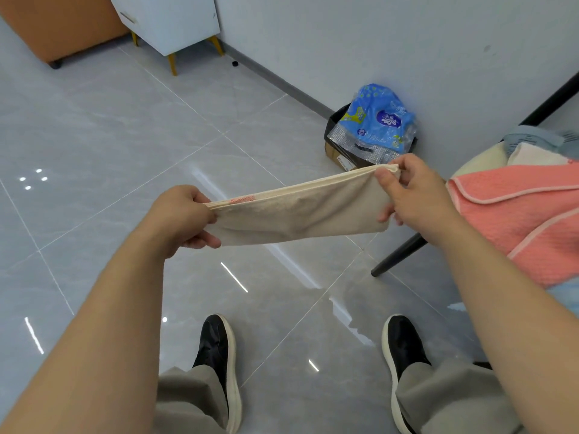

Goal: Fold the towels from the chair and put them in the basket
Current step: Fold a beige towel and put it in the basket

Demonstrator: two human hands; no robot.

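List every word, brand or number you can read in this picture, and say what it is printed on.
No text reads clearly.
Blue tissue pack: white logo and print, too blurred to read.
Cream towel: orange strip along its edge, too small to read.
Cardboard box: small mark, too small to read.

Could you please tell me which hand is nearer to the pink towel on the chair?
Right. The right hand grips the cream towel beside the pink towel; the left hand grips its far end, farther away.
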